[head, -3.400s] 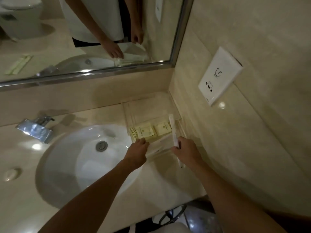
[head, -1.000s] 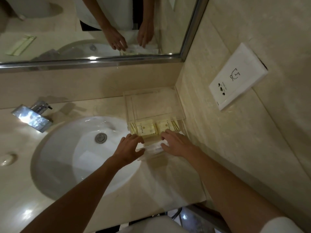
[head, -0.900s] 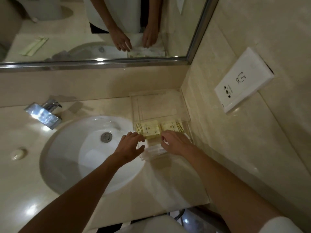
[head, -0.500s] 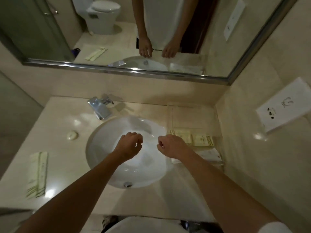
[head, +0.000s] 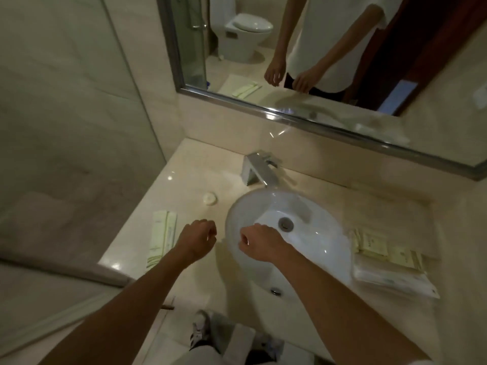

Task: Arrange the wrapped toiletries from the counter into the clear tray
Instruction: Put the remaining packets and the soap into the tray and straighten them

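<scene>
From my head view, my left hand (head: 197, 239) hangs over the counter (head: 184, 177), fingers loosely curled on nothing. My right hand (head: 259, 242) hovers above the sink (head: 316, 241), its grip likewise curled and empty. Two wrapped toiletries (head: 162, 237) lie on the counter left of my hands. The clear tray (head: 390, 275), holding yellow packets (head: 374, 245), sits right of the sink.

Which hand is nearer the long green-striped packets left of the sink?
Left. The left hand hangs just right of the long packets; the right hand is farther right, over the sink.
</scene>
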{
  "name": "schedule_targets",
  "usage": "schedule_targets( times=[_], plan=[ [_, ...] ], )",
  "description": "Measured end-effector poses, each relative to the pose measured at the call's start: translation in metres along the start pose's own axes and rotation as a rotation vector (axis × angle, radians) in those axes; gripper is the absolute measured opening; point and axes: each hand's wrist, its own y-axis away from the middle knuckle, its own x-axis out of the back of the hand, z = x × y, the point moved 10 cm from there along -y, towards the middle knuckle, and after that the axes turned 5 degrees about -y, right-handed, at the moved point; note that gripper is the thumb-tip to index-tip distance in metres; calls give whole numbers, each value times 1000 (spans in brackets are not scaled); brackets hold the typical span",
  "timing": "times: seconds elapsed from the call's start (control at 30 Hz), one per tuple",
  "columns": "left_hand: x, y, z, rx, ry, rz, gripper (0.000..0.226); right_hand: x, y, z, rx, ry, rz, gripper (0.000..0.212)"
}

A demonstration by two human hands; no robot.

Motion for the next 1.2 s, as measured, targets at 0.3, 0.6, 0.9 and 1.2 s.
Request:
schedule_targets(
  times=[0.3, 0.6, 0.9, 1.2],
  plan=[
    [-6, 30, -128, 264, -14, -48, 23, -55, -58, -103, 65, 17, -103, 18],
    [-18, 43, -179, 531, 56, -74, 61, -64, -88, -121, 17, 20, -92, 22],
    [-31, 41, -187, 640, 338, -44, 64, -54, -90, -89, -92, -15, -46, 20],
    [-37, 38, -199, 724, 493, -41, 70, -56, -87, -80, -132, -83, -23, 21]
  ],
)
